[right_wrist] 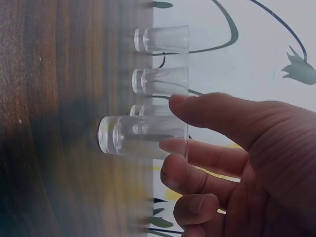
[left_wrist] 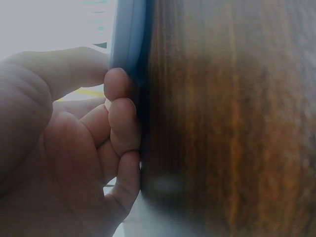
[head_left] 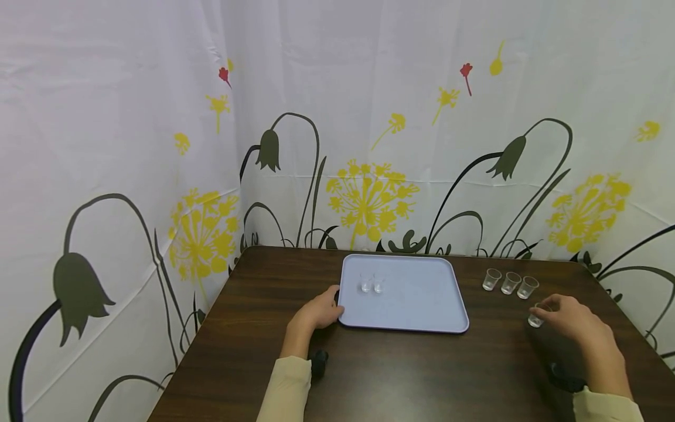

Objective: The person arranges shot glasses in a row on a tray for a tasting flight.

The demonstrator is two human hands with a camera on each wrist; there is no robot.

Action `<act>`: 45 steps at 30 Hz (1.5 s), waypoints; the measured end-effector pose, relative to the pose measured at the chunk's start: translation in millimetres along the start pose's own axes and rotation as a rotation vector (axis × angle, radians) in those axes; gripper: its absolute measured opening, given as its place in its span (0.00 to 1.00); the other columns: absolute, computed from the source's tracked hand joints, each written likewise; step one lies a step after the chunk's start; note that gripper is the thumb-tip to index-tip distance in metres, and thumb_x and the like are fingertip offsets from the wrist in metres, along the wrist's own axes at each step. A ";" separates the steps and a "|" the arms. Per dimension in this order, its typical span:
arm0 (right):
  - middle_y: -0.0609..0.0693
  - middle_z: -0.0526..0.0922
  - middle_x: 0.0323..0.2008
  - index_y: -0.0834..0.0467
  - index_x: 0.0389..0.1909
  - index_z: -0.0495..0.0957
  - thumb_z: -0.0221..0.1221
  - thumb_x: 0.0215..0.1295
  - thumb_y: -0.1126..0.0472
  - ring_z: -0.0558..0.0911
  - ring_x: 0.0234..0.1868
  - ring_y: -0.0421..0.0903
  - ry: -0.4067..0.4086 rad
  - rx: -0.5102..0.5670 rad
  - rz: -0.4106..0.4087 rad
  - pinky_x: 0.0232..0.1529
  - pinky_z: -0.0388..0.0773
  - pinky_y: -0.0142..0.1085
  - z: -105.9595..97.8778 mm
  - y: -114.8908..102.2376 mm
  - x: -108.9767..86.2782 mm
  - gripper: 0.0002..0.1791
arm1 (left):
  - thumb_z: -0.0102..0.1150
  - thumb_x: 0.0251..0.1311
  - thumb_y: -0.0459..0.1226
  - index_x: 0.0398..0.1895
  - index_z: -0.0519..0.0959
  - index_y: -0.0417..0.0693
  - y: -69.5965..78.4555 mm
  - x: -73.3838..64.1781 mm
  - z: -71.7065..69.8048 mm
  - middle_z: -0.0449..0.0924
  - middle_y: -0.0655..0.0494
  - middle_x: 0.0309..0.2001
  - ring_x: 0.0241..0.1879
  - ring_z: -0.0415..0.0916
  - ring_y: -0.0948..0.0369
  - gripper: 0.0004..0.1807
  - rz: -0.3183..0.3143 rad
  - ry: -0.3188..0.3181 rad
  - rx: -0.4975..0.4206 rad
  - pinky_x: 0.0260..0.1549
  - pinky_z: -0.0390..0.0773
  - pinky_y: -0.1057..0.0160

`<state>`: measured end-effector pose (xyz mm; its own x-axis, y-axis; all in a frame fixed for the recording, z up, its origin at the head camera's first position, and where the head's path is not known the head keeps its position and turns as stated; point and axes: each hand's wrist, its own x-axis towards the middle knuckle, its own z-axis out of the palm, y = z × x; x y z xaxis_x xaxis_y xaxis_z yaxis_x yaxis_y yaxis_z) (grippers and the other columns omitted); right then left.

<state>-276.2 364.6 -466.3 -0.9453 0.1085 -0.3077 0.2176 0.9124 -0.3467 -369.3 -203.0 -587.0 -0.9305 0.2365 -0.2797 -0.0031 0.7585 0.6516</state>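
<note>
While the left hand (head_left: 319, 310) grips the tray (head_left: 416, 299) at eight o'clock, the right hand (head_left: 575, 319) pinches a glass (right_wrist: 148, 136) beyond three o'clock; loose rim hold could drop it, tray jolt could topple the two standing glasses (head_left: 378, 287) aboard.

Sleeves light cream, plain cloth, matching: left sleeve (head_left: 285, 388) with a soft, straight-edged cuff; right sleeve (head_left: 606, 405) lightly creased near its cuff. Bare wrist beyond each. Left wrist unit (head_left: 319, 364) small, black, blocky, on inner side by the cuff. Right wrist unit (head_left: 566, 378) also black, rounded end; finer detail too small to read. Left grip (head_left: 319, 310) and right grip (head_left: 572, 319) both bare, nails short where visible.
</note>
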 end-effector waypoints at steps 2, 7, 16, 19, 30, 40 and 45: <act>0.83 0.71 0.65 0.72 0.65 0.73 0.59 0.73 0.32 0.73 0.61 0.84 0.003 -0.002 0.002 0.51 0.71 0.77 0.7 -0.2 0.2 0.45 | 0.57 0.70 0.47 0.85 0.58 0.54 -4.2 4.5 0.8 0.79 0.53 0.33 0.29 0.75 0.55 0.42 0.004 -0.002 -0.002 0.29 0.72 0.55; 0.82 0.72 0.63 0.73 0.64 0.73 0.59 0.74 0.33 0.74 0.61 0.84 0.004 -0.001 0.006 0.51 0.71 0.77 1.1 -0.7 0.1 0.45 | 0.58 0.70 0.47 0.85 0.58 0.53 -8.2 8.6 1.1 0.80 0.53 0.38 0.32 0.76 0.54 0.42 0.029 -0.005 -0.013 0.32 0.73 0.54; 0.78 0.79 0.58 0.74 0.62 0.75 0.61 0.72 0.32 0.79 0.56 0.79 0.006 -0.026 0.038 0.49 0.74 0.72 1.4 -3.6 1.9 0.46 | 0.58 0.69 0.47 0.86 0.58 0.55 -3.6 2.8 -0.3 0.80 0.54 0.29 0.24 0.73 0.57 0.42 0.016 -0.004 -0.024 0.25 0.72 0.57; 0.78 0.79 0.59 0.73 0.62 0.76 0.61 0.72 0.32 0.79 0.56 0.79 0.009 -0.034 0.041 0.48 0.74 0.72 2.6 -4.9 3.0 0.45 | 0.57 0.70 0.48 0.86 0.58 0.55 -3.5 1.5 -0.5 0.79 0.55 0.29 0.24 0.73 0.58 0.42 0.014 -0.002 -0.017 0.26 0.72 0.57; 0.77 0.79 0.60 0.72 0.62 0.76 0.61 0.73 0.35 0.79 0.57 0.79 0.023 -0.055 0.026 0.47 0.75 0.71 3.5 -8.8 4.8 0.42 | 0.57 0.70 0.48 0.86 0.58 0.56 -2.3 -0.2 -1.2 0.79 0.56 0.29 0.24 0.73 0.58 0.41 0.021 -0.001 -0.014 0.25 0.72 0.57; 0.80 0.77 0.60 0.72 0.65 0.73 0.63 0.72 0.44 0.80 0.54 0.79 0.050 -0.102 0.010 0.43 0.76 0.69 5.4 -23.4 1.2 0.36 | 0.56 0.71 0.47 0.86 0.57 0.55 1.6 -3.8 -2.5 0.77 0.57 0.29 0.24 0.71 0.59 0.41 0.027 -0.008 0.016 0.27 0.69 0.59; 0.79 0.78 0.59 0.72 0.65 0.72 0.63 0.72 0.45 0.80 0.53 0.79 0.063 -0.130 0.002 0.44 0.75 0.70 7.1 -31.6 3.0 0.36 | 0.55 0.70 0.47 0.85 0.58 0.52 2.2 -4.6 -2.2 0.77 0.57 0.32 0.28 0.72 0.59 0.41 0.029 -0.006 0.016 0.30 0.70 0.57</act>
<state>-284.2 333.3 -462.6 -0.9591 0.1317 -0.2505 0.1905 0.9550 -0.2273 -365.9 -203.8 -582.7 -0.9281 0.2620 -0.2647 0.0299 0.7609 0.6482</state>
